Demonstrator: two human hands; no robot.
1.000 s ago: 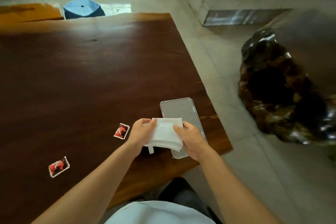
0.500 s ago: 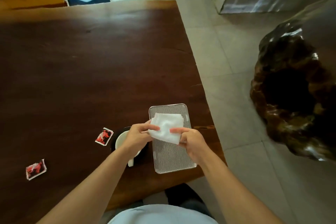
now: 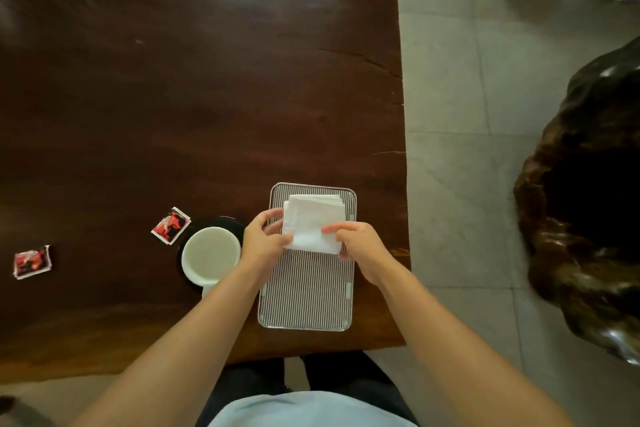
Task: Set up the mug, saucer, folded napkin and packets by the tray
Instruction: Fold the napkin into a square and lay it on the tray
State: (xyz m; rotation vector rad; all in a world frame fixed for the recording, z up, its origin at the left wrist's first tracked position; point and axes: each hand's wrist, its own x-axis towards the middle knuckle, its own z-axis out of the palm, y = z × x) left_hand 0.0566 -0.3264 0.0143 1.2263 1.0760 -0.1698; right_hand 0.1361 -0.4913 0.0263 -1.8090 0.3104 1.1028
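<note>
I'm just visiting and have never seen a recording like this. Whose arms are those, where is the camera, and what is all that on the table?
There is no machine here: a person wears a wide-angle camera on the head, so you look down along their own bare arms. The left hand and right hand together hold a folded white napkin over a striped metal tray near the edge of a dark wooden table. Left of the tray a white mug stands on a dark saucer. Two red packets lie further left, one beside the saucer, the other apart near the picture's edge.
</note>
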